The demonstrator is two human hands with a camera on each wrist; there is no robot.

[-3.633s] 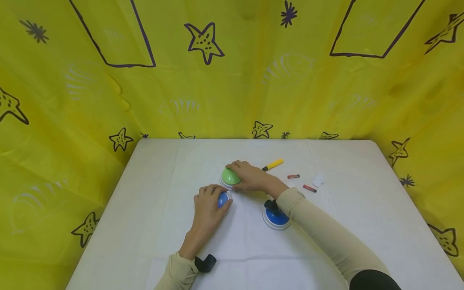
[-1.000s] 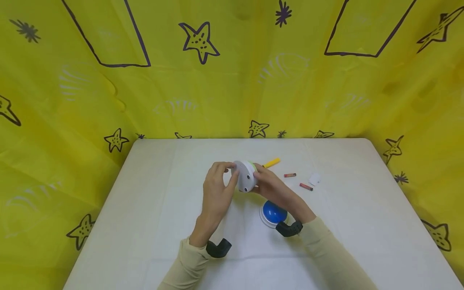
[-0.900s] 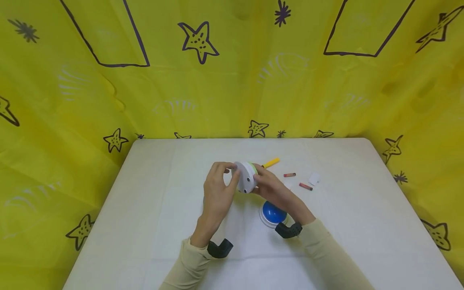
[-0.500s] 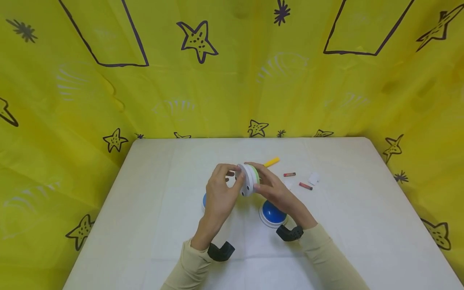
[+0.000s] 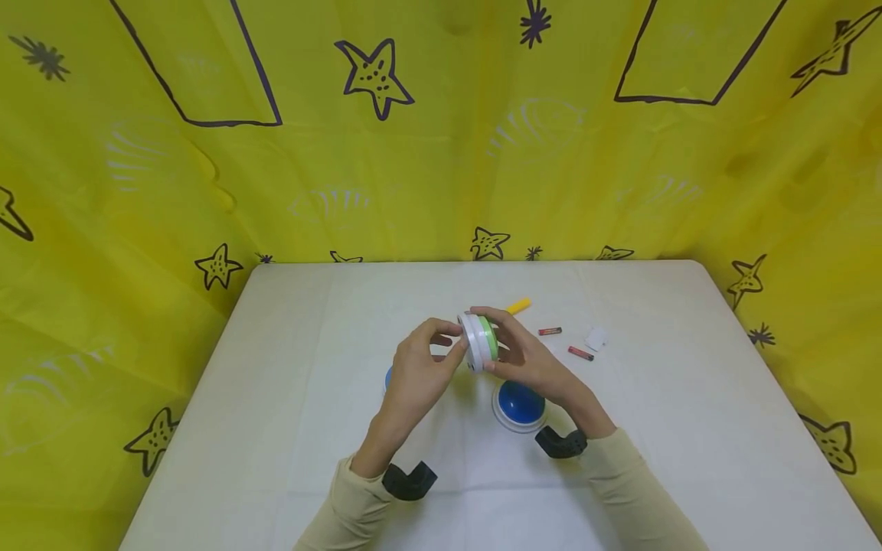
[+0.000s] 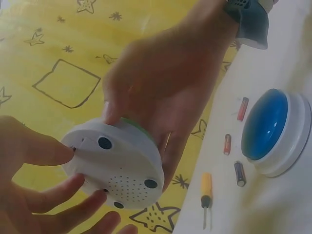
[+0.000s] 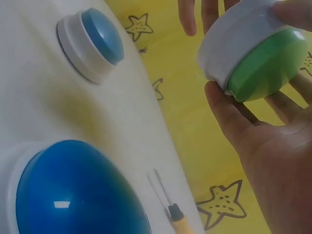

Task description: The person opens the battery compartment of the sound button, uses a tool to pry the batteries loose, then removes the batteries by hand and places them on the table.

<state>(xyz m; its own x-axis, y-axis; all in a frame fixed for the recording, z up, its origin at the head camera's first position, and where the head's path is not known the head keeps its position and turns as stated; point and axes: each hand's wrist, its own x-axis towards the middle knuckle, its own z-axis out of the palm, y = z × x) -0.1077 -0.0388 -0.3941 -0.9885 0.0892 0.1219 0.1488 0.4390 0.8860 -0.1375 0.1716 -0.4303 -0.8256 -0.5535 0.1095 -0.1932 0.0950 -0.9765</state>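
A round push-button buzzer with a white base and green dome (image 5: 488, 335) is held up over the table, tipped on its side. My right hand (image 5: 529, 358) grips it round the rim, the dome toward the palm. My left hand (image 5: 422, 366) has its thumb and index fingertip on the base's edge. In the left wrist view, the flat white underside (image 6: 122, 165) shows dark round feet and a patch of small holes, with the left thumb and fingertips on it. The right wrist view shows the green dome (image 7: 270, 63) between the right fingers.
A blue buzzer (image 5: 521, 402) stands below my right hand; another blue one (image 7: 103, 36) sits partly behind my left. A yellow-handled screwdriver (image 6: 206, 187), several small batteries (image 6: 242, 108) and a white scrap (image 5: 596, 339) lie on the white table (image 5: 310, 321). A yellow curtain hangs behind.
The green buzzer, on the table at first, was lifted and tipped over between my hands. Over the last second its underside turned away from the head view, leaving it nearly edge-on.
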